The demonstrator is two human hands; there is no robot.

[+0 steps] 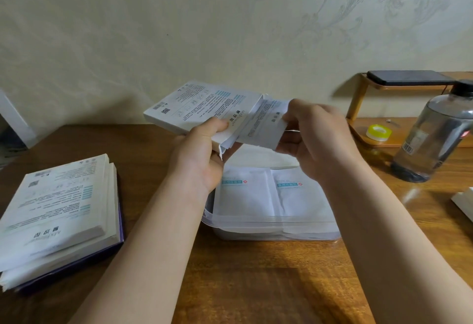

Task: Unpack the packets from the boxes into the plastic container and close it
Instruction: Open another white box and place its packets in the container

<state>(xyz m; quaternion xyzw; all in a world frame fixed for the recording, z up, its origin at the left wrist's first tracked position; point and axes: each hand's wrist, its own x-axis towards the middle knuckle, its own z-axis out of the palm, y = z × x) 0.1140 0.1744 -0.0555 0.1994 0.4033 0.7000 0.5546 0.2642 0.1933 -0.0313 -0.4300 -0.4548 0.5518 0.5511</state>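
Note:
My left hand (202,154) grips a flat white box (197,107) by its open right end, held above the table. My right hand (314,139) pinches white packets (266,124) that stick halfway out of that open end. Directly below stands a clear plastic container (271,227), open, with two white packets (245,193) lying side by side in it, each with a teal label. At the left a stack of more white boxes (56,208) rests on the table. No lid can be seen.
A dark-capped clear bottle (435,134) stands at the right. Behind it a small wooden shelf (358,101) carries a black phone (407,78), with a yellow tape roll (378,133) under it. A white object (464,202) pokes in at the right edge.

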